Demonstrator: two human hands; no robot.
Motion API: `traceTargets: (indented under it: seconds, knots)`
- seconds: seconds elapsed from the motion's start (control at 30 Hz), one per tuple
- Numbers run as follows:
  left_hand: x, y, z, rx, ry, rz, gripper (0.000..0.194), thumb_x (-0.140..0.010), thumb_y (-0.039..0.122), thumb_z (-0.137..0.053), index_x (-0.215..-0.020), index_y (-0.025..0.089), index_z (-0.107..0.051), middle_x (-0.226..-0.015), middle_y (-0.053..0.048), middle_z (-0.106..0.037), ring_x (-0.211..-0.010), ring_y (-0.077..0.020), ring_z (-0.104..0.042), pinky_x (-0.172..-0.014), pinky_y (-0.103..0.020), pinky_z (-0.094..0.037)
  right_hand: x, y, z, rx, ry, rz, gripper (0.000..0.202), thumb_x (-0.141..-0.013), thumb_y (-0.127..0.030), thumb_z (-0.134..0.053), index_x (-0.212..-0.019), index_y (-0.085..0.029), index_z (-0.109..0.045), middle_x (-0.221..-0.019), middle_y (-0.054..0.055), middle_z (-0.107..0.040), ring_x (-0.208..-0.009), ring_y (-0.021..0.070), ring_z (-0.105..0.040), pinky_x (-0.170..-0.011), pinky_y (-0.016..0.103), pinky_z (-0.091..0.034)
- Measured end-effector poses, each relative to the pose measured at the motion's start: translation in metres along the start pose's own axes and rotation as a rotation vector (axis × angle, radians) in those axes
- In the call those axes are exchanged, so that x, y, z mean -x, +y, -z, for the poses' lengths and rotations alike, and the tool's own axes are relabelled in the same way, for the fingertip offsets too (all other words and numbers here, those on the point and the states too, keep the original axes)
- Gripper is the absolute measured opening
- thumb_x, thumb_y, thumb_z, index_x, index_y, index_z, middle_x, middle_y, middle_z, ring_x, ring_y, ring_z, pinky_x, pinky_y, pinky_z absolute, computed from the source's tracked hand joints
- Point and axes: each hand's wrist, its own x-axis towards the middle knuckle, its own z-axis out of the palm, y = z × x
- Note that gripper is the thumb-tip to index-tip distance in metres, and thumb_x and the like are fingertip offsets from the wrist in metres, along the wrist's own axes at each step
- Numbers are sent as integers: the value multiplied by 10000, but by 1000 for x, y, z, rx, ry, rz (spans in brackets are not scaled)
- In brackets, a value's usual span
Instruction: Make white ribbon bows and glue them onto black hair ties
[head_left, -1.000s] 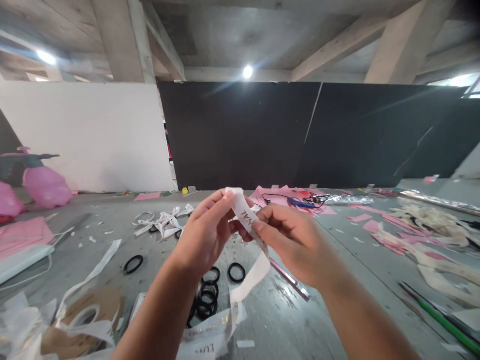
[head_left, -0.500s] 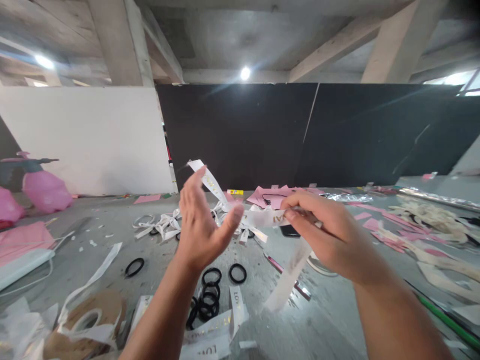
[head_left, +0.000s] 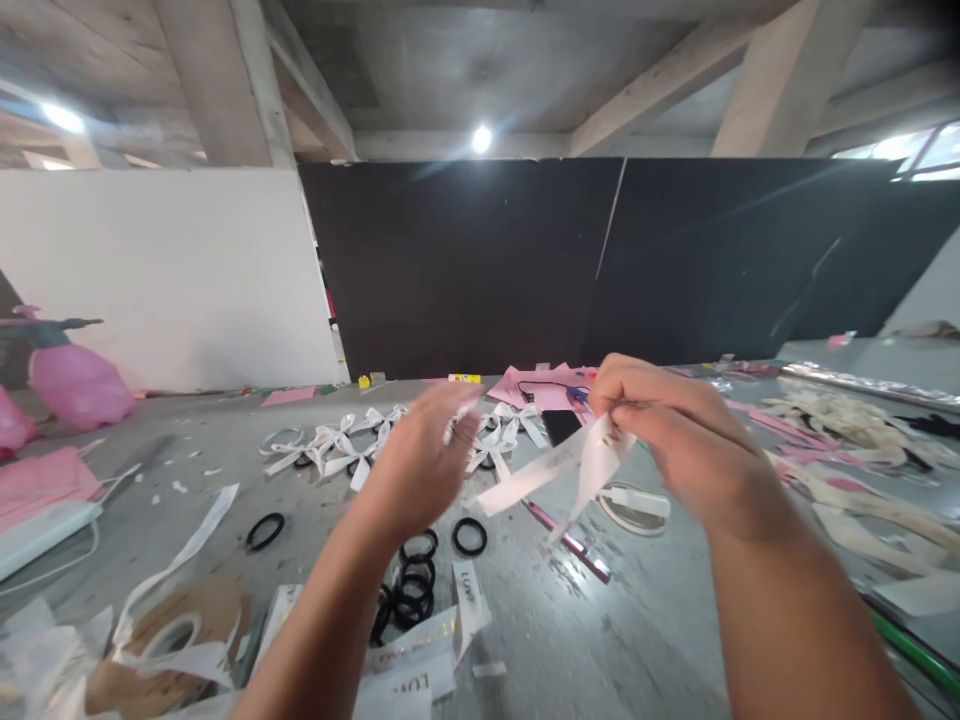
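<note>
My right hand point(head_left: 675, 450) pinches a white ribbon with gold lettering point(head_left: 536, 478) between thumb and fingers. Two tails of the ribbon hang down to the left from the pinch. My left hand point(head_left: 427, 465) is to the left, apart from those tails, its fingers smeared by motion; whether it holds anything I cannot tell. Behind it on the grey table lie several white ribbon bows point(head_left: 337, 445), some with black rings. Below the hands are a loose black hair tie point(head_left: 469, 537) and a heap of similar rings point(head_left: 412, 590), beside lettered ribbon pieces point(head_left: 466, 605).
A ribbon roll point(head_left: 217, 610) lies front left, near another black ring point(head_left: 265, 531). A pink pen-like tool point(head_left: 570, 543), a coiled white cable point(head_left: 637, 515) and a dark phone point(head_left: 561, 427) lie centre right. Pink spray bottle point(head_left: 79, 385) at far left; cream fabric strips point(head_left: 832, 430) at right.
My right hand has drawn the ribbon in, so both tails now hang from its pinch. My left hand, earlier spread with ribbon behind its thumb, has turned and its fingers have come inward.
</note>
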Motion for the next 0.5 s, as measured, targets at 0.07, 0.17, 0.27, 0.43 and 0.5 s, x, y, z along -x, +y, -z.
traceTargets:
  seconds: [0.07, 0.17, 0.27, 0.43, 0.5]
  knots:
    - [3, 8, -7, 263, -296, -98, 335, -954, 373, -496, -1212, 215, -641, -1280, -133, -642, -1210, -272, -574, -1057, -458, -411, 0, -1, 0, -2, -3, -2, 232, -856, -121, -406, -667, -215, -502, -709, 0, -460, -671, 157, -440, -615, 346, -286]
    - [7, 18, -21, 518, -534, -121, 272, -849, 341, -665, -1090, 218, -693, -1106, -92, -700, -1039, -235, -632, -945, -380, -475, 0, -2, -3, -18, -13, -5, 220, -863, -121, -408, -698, -216, -520, -729, -1, -477, -677, 155, -450, -618, 342, -303]
    - [8, 20, -30, 756, -616, 18, 224, -785, 362, -729, -905, 173, -716, -827, -49, -681, -764, -168, -608, -738, -306, -484, -1, 0, -3, 5, -5, 19, 202, -876, -136, -424, -741, -215, -552, -750, -3, -487, -680, 152, -468, -616, 332, -328]
    - [7, 13, -28, 937, -548, 142, 364, -773, 487, -730, -735, 128, -680, -677, -14, -600, -596, -96, -474, -574, -241, -360, -3, 11, -1, 305, 63, 82, 176, -914, -181, -465, -827, -200, -617, -837, 24, -548, -773, 172, -540, -693, 344, -394]
    - [6, 12, -27, 909, -518, 132, 331, -859, 449, -651, -780, 132, -703, -713, -28, -627, -617, -100, -486, -592, -244, -370, -3, 15, -3, 402, 74, 101, 208, -940, -194, -439, -879, -202, -638, -863, 38, -572, -824, 193, -564, -761, 380, -420]
